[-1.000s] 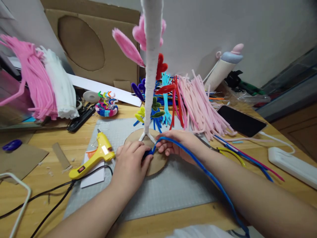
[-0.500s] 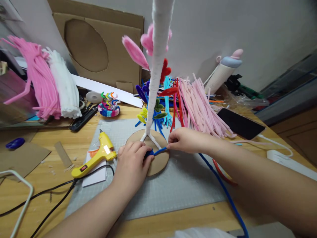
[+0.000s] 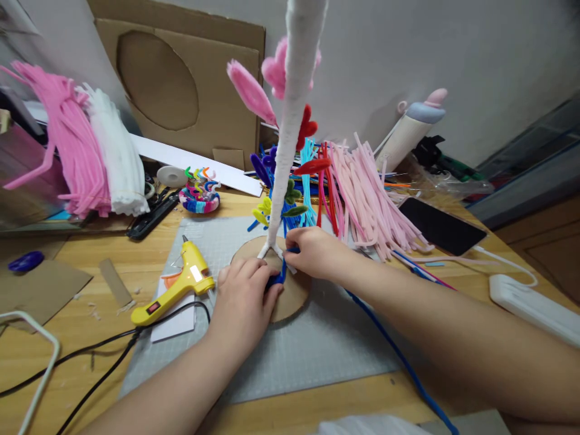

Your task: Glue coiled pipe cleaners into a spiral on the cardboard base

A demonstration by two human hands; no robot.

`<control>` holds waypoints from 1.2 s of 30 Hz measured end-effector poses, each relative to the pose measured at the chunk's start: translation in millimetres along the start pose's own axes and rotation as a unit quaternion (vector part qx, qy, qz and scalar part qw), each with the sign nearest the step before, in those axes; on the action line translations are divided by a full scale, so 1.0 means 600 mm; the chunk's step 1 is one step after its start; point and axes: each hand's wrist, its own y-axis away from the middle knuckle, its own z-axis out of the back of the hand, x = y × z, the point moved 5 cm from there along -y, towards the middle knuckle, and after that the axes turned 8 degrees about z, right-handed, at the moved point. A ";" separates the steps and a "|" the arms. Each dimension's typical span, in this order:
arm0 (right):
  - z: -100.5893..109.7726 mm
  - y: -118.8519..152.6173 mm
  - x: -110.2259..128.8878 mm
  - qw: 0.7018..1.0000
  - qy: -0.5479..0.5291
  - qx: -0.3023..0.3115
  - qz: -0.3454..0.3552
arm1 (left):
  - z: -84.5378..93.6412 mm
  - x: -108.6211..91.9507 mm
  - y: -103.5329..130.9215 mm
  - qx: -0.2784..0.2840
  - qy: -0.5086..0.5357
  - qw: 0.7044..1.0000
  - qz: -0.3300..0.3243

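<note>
A round cardboard base [image 3: 292, 299] carries an upright white-wrapped stem [image 3: 285, 145] with split feet. Pink, red, purple, green and yellow fuzzy petals stick out along it. On the base's left side my left hand [image 3: 244, 296] presses a coiled blue part between thumb and fingers. My right hand [image 3: 312, 251] pinches the blue pipe cleaner [image 3: 385, 332] close to the stem's foot, bending it upward from the coil. Its long tail runs under my right forearm to the front edge. My fingers hide part of the coil.
A yellow glue gun [image 3: 176, 287] lies left of my left hand, its black cord trailing left. Behind are bundles of pink pipe cleaners [image 3: 362, 193] and a small colourful ring [image 3: 199, 199]. A black phone [image 3: 441, 226] and white power strip [image 3: 534, 305] lie at right. A grey cutting mat [image 3: 335, 356] lies underneath.
My right hand has moved left and slightly up, toward the stem's foot, swinging the blue pipe cleaner from slanting right to nearly upright. My left hand stays on the base.
</note>
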 end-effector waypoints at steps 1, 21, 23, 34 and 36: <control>-0.002 0.000 0.000 1.000 0.000 -0.004 0.003 | -0.001 0.001 -0.001 0.002 0.003 1.000 0.003; -0.015 0.002 -0.003 0.999 -0.041 -0.020 0.015 | 0.007 -0.011 -0.009 0.032 -0.061 0.997 -0.026; -0.015 0.002 0.002 0.999 -0.043 -0.015 0.018 | 0.007 -0.009 -0.006 0.026 -0.055 0.998 -0.029; -0.013 -0.001 0.015 1.000 -0.006 0.025 -0.003 | 0.011 -0.006 -0.002 0.005 -0.040 0.998 -0.058; -0.011 -0.002 0.018 0.999 0.007 0.031 -0.004 | 0.012 -0.008 0.000 0.004 -0.051 0.997 -0.066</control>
